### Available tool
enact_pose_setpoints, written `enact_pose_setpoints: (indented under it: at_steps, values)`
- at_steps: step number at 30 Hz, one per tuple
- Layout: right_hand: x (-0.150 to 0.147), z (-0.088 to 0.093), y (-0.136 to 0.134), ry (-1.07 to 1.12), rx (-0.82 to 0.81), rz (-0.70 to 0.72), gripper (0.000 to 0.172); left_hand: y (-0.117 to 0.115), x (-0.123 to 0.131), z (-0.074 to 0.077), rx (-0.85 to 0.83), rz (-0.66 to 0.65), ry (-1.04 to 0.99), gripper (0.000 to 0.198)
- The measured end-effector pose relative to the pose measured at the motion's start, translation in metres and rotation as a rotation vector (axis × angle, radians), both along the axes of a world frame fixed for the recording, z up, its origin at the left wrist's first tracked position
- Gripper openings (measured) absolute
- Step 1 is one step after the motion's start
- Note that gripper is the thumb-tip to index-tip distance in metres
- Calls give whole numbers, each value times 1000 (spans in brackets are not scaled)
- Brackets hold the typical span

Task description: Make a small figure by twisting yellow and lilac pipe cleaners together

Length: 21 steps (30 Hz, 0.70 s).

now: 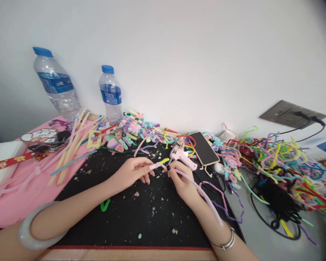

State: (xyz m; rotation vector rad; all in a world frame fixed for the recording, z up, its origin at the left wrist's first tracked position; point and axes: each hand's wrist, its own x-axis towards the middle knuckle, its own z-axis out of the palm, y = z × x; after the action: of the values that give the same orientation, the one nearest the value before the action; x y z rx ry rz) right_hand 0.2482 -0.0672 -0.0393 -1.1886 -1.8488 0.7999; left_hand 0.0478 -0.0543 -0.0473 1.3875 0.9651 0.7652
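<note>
In the head view my left hand [137,170] has thumb and forefinger pinched at the end of a short yellow pipe cleaner [164,160]. Close by on the right, my right hand [182,179] grips a long lilac pipe cleaner [202,192], whose tail runs back over my wrist. The two sets of fingertips nearly meet above the black mat [152,232], and the exact join between yellow and lilac is too small to make out. Just beyond my right hand lies a pink glue gun [182,156].
Two plastic bottles, one large [57,85] and one smaller [110,96], stand by the wall. A phone [205,148] lies behind my right hand. Tangled pipe cleaners [285,159] and a black cable bundle [279,203] crowd the right. Scraps dot the mat; a pink sheet [78,170] is left.
</note>
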Motion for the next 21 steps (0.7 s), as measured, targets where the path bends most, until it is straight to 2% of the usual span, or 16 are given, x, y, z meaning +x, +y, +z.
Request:
enact_pose_setpoints:
  at_steps: [4, 7, 12, 18, 21]
  values:
    - [0, -4, 0, 27, -76, 6, 26, -2, 1, -1, 9, -65, 29, 25]
    - [-1, -4, 0, 38, -107, 18, 26, -3, 2, -1, 15, -53, 25, 26]
    - [-2, -2, 0, 8, -34, 49, 26, -3, 0, -1, 68, -8, 65, 27]
    - [3, -6, 2, 47, -13, -55, 30, -1, -4, -1, -25, 37, -103, 35]
    - [3, -7, 2, 61, 3, -73, 30, 0, -4, -2, -44, 55, -105, 36]
